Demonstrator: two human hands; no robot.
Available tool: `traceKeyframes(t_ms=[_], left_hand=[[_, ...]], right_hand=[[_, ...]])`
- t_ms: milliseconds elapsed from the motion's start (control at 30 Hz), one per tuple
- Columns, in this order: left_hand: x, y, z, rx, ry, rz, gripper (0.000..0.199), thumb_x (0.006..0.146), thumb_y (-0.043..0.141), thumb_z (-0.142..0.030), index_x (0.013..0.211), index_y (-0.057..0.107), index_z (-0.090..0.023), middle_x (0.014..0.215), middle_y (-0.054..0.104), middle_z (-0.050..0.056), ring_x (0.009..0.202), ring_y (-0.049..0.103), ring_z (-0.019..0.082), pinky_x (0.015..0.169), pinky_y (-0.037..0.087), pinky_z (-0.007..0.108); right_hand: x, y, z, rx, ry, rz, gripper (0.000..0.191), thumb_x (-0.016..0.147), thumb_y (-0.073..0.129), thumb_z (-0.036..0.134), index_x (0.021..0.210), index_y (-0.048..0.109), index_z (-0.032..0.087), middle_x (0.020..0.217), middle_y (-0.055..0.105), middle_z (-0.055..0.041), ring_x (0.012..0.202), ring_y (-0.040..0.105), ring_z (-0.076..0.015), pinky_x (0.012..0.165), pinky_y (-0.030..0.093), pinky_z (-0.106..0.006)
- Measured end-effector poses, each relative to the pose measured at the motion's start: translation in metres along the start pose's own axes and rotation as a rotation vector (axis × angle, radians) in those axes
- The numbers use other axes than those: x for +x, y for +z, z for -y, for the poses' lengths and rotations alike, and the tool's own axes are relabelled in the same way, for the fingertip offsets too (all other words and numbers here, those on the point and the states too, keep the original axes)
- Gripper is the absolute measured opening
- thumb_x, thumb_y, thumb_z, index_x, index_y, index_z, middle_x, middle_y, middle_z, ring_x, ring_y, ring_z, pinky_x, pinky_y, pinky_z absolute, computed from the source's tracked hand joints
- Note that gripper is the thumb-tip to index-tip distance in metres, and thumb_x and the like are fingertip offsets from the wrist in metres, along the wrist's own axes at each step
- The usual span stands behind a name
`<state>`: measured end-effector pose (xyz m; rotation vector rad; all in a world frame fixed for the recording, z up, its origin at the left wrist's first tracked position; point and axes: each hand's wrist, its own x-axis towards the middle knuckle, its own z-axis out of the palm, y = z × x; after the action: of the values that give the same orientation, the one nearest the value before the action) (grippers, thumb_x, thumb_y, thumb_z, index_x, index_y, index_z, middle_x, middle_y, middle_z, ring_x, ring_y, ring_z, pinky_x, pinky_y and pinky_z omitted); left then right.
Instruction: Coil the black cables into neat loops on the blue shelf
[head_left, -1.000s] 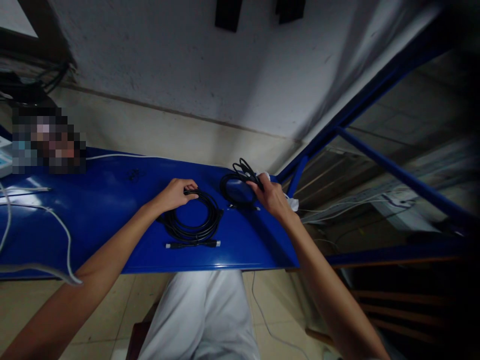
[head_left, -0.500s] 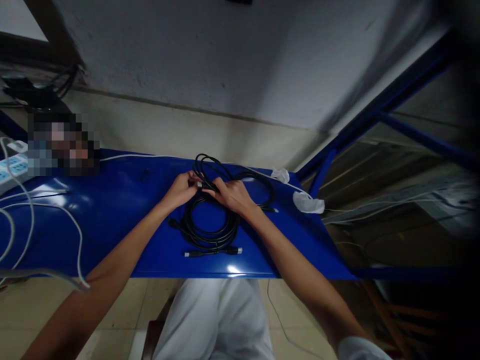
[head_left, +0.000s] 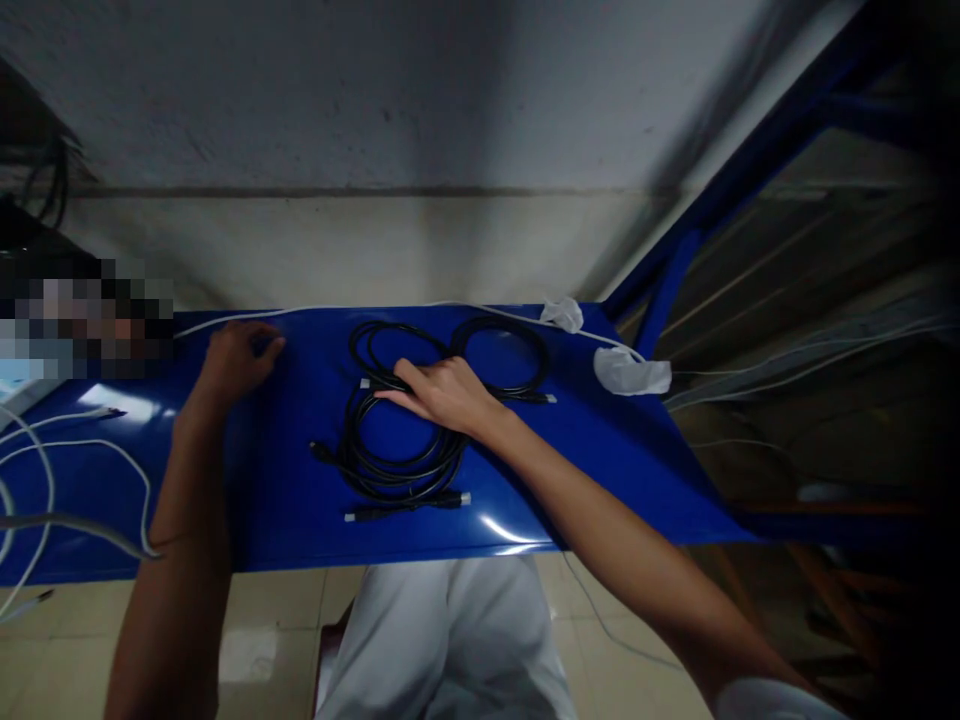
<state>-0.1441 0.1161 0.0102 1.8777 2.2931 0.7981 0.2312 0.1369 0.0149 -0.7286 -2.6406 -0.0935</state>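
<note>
My right hand (head_left: 448,392) is closed on a coiled black cable (head_left: 375,333), pressing it to the blue table. A pale metal connector (head_left: 365,384) sticks out left of the fingers. Just below, partly under this hand, lies a thicker bundle of coiled black cable (head_left: 352,470), with connectors at its front edge. Another black coil (head_left: 544,350) rests to the right, its plug pointing right. Off to the left, my left hand (head_left: 238,365) is down at the table's back, apart from the coils. Its fingers are bent towards the thumb; anything between the tips is hidden.
A white cable (head_left: 300,309) runs along the back of the blue table (head_left: 285,500). White plastic wads (head_left: 632,372) sit at the right end, near a blue frame bar (head_left: 667,285). Loose white cables (head_left: 112,445) loop at the left, beside a pixelated patch.
My left hand has let go of the cable end and moved left to the table's back. The held coil has come down flat under my right hand. The view has shifted.
</note>
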Motion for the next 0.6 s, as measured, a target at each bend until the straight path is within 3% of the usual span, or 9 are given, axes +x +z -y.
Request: traceKeyframes(t_ms=[100, 233, 400, 600], left_hand=[[-0.002, -0.013, 0.012, 0.06, -0.055, 0.123, 0.032, 0.092, 0.072, -0.043, 0.109, 0.076, -0.016, 0.112, 0.079, 0.01, 0.099, 0.071, 0.027, 0.098, 0.054, 0.042], [-0.006, -0.023, 0.015, 0.081, -0.09, 0.184, 0.037, 0.09, 0.074, -0.047, 0.109, 0.077, -0.015, 0.113, 0.081, 0.009, 0.097, 0.073, 0.027, 0.094, 0.055, 0.039], [-0.006, -0.022, 0.013, 0.07, -0.026, 0.18, 0.04, 0.086, 0.073, -0.047, 0.109, 0.077, -0.014, 0.114, 0.081, 0.011, 0.1, 0.073, 0.027, 0.097, 0.055, 0.038], [-0.006, -0.022, 0.002, 0.145, 0.026, 0.16, 0.032, 0.087, 0.068, -0.045, 0.098, 0.078, -0.017, 0.109, 0.08, 0.011, 0.1, 0.072, 0.029, 0.099, 0.054, 0.042]], right_hand=[[0.0, -0.003, 0.004, 0.06, -0.02, 0.018, 0.06, 0.115, 0.032, 0.066, 0.118, 0.067, 0.018, 0.081, 0.078, -0.0069, 0.067, 0.068, -0.018, 0.061, 0.023, -0.031], [-0.001, -0.005, 0.005, 0.113, -0.053, 0.024, 0.057, 0.114, 0.037, 0.065, 0.116, 0.069, 0.018, 0.089, 0.079, -0.0079, 0.072, 0.069, -0.0191, 0.062, 0.022, -0.032], [-0.002, -0.006, 0.006, 0.17, -0.091, 0.043, 0.056, 0.112, 0.045, 0.066, 0.114, 0.071, 0.017, 0.095, 0.079, -0.0084, 0.072, 0.066, -0.0184, 0.061, 0.019, -0.033], [0.0, -0.01, 0.008, 0.243, -0.17, 0.034, 0.062, 0.111, 0.045, 0.068, 0.1, 0.076, 0.016, 0.089, 0.077, -0.0082, 0.073, 0.065, -0.0174, 0.061, 0.025, -0.032]])
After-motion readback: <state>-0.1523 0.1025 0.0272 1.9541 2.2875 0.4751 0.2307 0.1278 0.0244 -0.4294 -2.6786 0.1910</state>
